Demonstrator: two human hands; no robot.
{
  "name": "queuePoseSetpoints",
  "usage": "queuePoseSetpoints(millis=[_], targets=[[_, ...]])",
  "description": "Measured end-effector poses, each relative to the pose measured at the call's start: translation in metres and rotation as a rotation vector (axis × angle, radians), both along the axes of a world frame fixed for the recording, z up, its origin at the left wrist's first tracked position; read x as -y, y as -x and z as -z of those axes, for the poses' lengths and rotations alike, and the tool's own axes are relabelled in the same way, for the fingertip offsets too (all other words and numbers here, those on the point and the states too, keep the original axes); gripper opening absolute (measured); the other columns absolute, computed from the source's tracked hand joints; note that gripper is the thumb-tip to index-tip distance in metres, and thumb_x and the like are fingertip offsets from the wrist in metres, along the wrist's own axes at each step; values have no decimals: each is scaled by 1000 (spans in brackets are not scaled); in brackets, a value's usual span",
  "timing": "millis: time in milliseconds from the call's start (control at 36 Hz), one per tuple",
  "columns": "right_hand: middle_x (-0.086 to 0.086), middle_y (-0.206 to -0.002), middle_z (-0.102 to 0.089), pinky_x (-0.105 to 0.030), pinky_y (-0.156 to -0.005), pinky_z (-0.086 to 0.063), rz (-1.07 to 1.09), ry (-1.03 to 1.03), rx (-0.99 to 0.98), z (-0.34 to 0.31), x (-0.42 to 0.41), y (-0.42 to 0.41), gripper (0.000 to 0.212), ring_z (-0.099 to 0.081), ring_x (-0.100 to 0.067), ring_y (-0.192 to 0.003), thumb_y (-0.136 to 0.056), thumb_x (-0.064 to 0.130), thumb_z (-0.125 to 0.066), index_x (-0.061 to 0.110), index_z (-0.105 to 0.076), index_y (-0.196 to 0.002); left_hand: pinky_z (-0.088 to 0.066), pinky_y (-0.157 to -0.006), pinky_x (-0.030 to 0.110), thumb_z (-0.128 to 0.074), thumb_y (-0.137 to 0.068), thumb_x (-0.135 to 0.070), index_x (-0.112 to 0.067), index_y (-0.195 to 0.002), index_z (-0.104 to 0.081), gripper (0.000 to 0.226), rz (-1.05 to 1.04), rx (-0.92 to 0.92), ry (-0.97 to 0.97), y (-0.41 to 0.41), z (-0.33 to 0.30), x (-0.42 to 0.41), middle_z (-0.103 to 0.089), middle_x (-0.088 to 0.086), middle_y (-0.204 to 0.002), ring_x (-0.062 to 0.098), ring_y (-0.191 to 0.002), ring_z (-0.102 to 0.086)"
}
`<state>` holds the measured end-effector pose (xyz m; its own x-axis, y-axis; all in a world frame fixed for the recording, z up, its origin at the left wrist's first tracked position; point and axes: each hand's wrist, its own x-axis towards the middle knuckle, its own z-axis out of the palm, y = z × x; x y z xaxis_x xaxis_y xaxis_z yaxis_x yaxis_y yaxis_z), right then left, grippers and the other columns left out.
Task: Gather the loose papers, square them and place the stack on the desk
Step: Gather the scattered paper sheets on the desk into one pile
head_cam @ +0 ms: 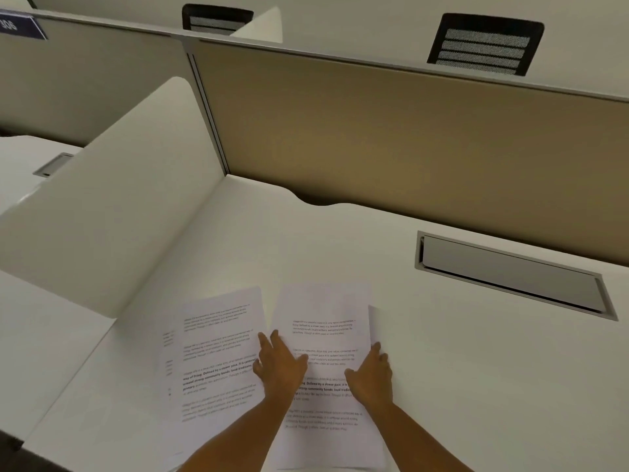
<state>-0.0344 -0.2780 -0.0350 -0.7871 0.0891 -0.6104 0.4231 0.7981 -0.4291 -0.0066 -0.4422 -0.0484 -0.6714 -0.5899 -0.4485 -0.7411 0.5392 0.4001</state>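
a: entry. papers — position?

b: on the white desk [442,386], near its front edge, in two loose groups that lie side by side. left sheets [211,356] are fanned, tilted a little counter-clockwise; a lower sheet's margin shows past the left side of the top one. right sheets [323,335] lie straighter, with a second sheet's corner sticking out along the right edge. edges not squared.

a: appearance?

b: plain white paper, thin, flat, rectangular. printed black paragraphs, a few lines in bold; text too blurred to read.

a: hands?

b: left hand [280,364] lies palm down across the seam between the two groups, fingers [272,338] spread and extended, pressing flat, not gripping anything. right hand [371,376] rests palm down on the right edge of the right sheets, fingers loosely extended and together, thumb on the page; no pinch visible. both forearms bare.

a: surroundings, materials?

b: desk surface smooth, matte, off-white. a curved white side divider [129,212] stands at left, smooth panel with rounded top. behind, a tan back partition [391,131], fabric-like, with a grey metal rail on top. a rectangular grey cable hatch [510,274] sits flush in the desk, well apart from the papers. a shallow curved notch [320,201] cuts the rear desk edge. two black mesh chair backs [485,44] show beyond the partition.
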Motion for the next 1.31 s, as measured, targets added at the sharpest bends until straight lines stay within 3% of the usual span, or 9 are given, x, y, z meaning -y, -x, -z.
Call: queuePoseSetpoints(millis=[333,472,583,917,1083,1194,1306], targets=[[-22,-157,-27,-42,-117,-33,56,11,18,-9,5,7,89,-28,-38,-145,-91,23,-66,-1,-10,-156,-41,-106,43,-81,-77,-31,-4,-145,-32,88,-25,-44,-72,9,-3,-5,-39,16,-144,35,-132,-39],[-23,-143,-37,-38,-105,-43,107,-4,60,-12,15,10,74,-43,-37,-129,-86,22,-72,3,-30,-145,-47,-98,39,-82,-75,-33,-5,-139,-36,83,-2,13,-25,13,-5,-1,-42,18,-134,33,-122,-45],[-21,-136,-40,-37,-96,-45,128,-16,77,-12,22,10,59,-42,-37,-123,-85,16,-69,5,-38,-133,-48,-96,39,-84,-74,-32,-5,-137,-35,84,-21,58,-15,18,-6,2,-46,18,-130,32,-120,-48],[-22,-132,-44,-45,-103,-49,288,23,132,-6,19,18,54,-48,-38,-123,-88,11,-67,0,-41,-133,-49,-94,38,-79,-75,-42,-6,-127,-44,72,14,134,72,22,-5,15,-52,14,-123,29,-115,-52],[-20,-128,-48,-44,-99,-50,333,50,127,2,19,17,50,-49,-37,-120,-85,13,-67,0,-46,-129,-48,-95,40,-75,-81,-37,-6,-129,-46,64,0,101,-1,20,-6,16,-55,12,-125,30,-118,-51],[-19,-126,-50,-36,-89,-48,328,59,132,3,18,15,41,-50,-34,-116,-84,12,-65,1,-56,-122,-50,-96,41,-70,-85,-21,-4,-130,-46,54,-43,-15,-112,17,-5,15,-56,14,-126,31,-118,-52],[-19,-128,-46,-41,-99,-49,337,66,162,4,16,12,37,-49,-34,-116,-86,10,-63,2,-57,-121,-59,-84,41,-61,-90,-7,-6,-120,-50,32,-90,-115,-253,13,-4,17,-64,12,-115,27,-98,-64]])
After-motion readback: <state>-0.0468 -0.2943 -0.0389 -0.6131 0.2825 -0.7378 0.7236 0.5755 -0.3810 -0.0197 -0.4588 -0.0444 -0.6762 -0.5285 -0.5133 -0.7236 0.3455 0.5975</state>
